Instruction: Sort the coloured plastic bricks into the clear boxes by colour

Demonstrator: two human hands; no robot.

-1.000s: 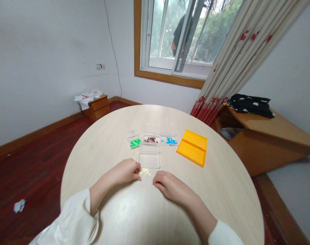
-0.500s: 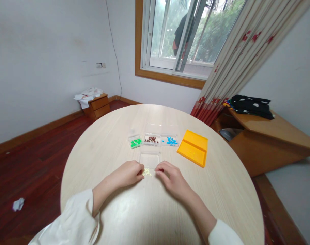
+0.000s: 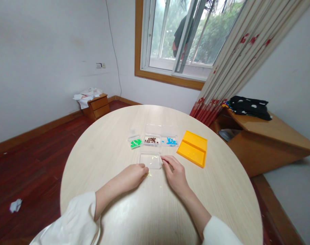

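A clear plastic box (image 3: 147,162) lies open in front of me, a few pale yellow pieces (image 3: 154,157) inside it. Just in front of the box, more pale yellow bits (image 3: 150,175) rest on the table, partly hidden by my left hand (image 3: 136,174). That hand is closed and bent down over them; what its fingertips hold is hidden. My right hand (image 3: 175,172) is at the box's right edge, thumb and fingers drawn together; anything between them is too small to make out.
Beyond the box stand clear containers with green pieces (image 3: 136,143), brown pieces (image 3: 152,140) and blue pieces (image 3: 172,141). An open yellow case (image 3: 192,149) lies to the right on the round table (image 3: 114,136). Outside the window is a person (image 3: 180,35).
My right hand has moved up and right to the box's edge. Pale yellow pieces now lie in the box, and fewer show on the table. My left hand has shifted slightly right.
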